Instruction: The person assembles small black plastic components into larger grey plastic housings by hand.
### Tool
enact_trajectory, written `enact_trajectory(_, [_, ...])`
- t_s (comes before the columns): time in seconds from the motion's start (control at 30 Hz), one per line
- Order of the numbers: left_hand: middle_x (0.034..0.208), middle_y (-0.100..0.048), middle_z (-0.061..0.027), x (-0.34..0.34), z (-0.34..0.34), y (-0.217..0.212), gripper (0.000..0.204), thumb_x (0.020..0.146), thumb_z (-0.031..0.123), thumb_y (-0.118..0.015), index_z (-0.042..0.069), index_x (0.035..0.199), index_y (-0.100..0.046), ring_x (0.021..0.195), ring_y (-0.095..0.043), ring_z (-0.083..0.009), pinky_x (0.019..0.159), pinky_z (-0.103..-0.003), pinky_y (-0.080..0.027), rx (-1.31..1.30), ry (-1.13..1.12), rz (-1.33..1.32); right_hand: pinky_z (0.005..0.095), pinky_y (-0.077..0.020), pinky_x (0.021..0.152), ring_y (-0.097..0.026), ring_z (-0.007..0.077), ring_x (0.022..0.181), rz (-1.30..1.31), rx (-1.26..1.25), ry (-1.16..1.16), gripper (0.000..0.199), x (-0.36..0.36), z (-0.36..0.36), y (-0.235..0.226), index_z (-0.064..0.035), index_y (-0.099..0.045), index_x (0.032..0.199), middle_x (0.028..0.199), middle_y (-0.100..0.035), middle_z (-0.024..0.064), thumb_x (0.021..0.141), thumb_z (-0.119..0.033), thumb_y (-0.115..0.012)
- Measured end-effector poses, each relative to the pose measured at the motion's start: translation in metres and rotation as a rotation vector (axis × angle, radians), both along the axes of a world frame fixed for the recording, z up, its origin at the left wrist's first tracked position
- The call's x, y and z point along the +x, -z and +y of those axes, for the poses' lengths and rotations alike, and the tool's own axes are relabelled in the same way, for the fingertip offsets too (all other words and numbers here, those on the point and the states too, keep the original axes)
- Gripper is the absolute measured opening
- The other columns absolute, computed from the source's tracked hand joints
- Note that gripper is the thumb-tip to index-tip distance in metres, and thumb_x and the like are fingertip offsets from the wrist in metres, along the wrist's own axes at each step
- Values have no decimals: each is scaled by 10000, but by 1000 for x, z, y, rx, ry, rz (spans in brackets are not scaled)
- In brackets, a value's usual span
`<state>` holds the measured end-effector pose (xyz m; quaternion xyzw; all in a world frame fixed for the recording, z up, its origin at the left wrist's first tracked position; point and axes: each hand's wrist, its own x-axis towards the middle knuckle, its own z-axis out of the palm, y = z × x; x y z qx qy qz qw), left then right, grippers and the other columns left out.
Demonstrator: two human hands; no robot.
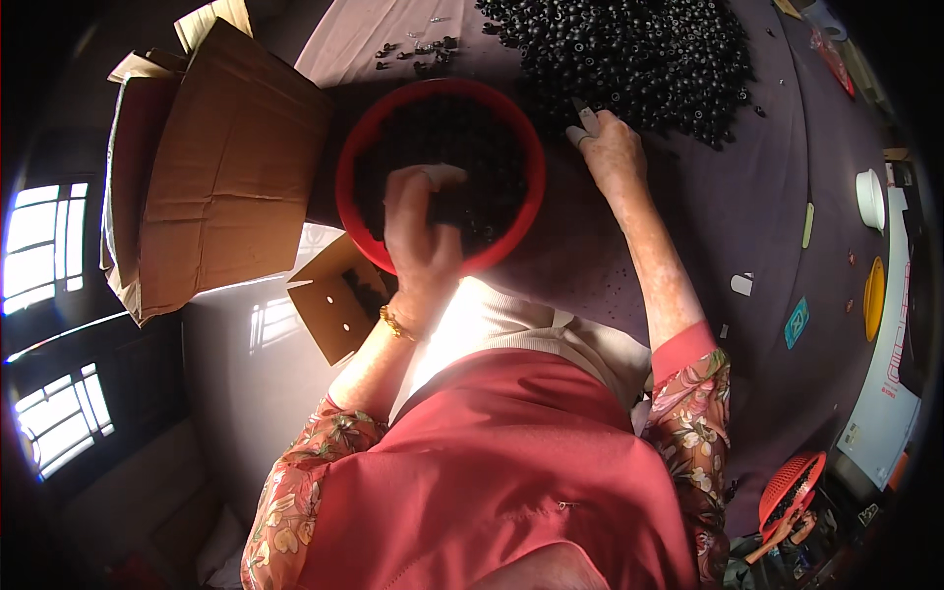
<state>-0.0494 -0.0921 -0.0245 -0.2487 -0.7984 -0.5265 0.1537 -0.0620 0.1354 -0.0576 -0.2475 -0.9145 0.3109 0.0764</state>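
A round red plastic basin (346, 157) sits upper centre of the frame, filled with small black plastic parts. A large loose heap of identical small black parts (639, 54) spreads at upper right, just beside it.

Count of items on and beside the counter (708, 216).
Two hands: left hand (421, 228), right hand (612, 149). One red round basin (346, 167); one heap of small black parts (629, 54), too many to count; one large cardboard box (211, 177); one cardboard scrap (334, 300); one red strainer (790, 489); one white cup (870, 199).
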Motion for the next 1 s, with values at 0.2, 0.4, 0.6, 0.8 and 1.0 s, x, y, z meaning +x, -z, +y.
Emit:
enact_trajectory(0.2, [922, -555, -101, 32, 31, 5, 163, 814, -69, -495, -27, 952, -570, 862, -540, -185, 786, -264, -420, 184, 308, -312, 437, -465, 758, -602, 379, 918, 48, 40, 16, 289, 5, -10, 6, -24, -598, 916, 951, -642, 196, 783, -273, -656])
enact_trajectory(0.4, [841, -563, -69, 45, 40, 0, 119, 880, 24, -511, -7, 970, -581, 810, -548, -145, 757, -252, -441, 51, 386, -360, 407, -476, 760, -613, 366, 874, -7, -14, -3, 253, 22, -2, -7, -41, -602, 943, 925, -635, 210, 786, -232, -655])
enact_trajectory(0.6, [955, -551, -31, 40, 47, -8, 288, 949, 251, -473, 24, 1121, -513, 892, -511, -91, 823, -242, -423, 326, 491, -822, 224, -439, 678, -522, 46, 750, 176, -369, -12, 194, 98, -24, -65, 13, -607, 925, 815, -635, 8, 782, -83, -696])
enact_trajectory(0.8, [879, -564, -33, 49, 73, -29, 247, 951, 228, -491, 25, 1088, -528, 785, -548, -97, 756, -245, -455, 651, 729, -1251, 242, -467, 623, -560, 87, 672, 369, -220, -127, 174, 132, -27, -81, 10, -607, 956, 769, -611, 42, 791, 1, -660])
enact_trajectory(1.0, [871, -562, -40, 52, 76, -24, 247, 957, 234, -456, 27, 1073, -529, 756, -546, -122, 738, -261, -446, 781, 841, -1432, 232, -463, 545, -567, 78, 581, 352, -522, -150, 188, 141, -25, -90, 23, -604, 979, 719, -580, 31, 796, 33, -647])
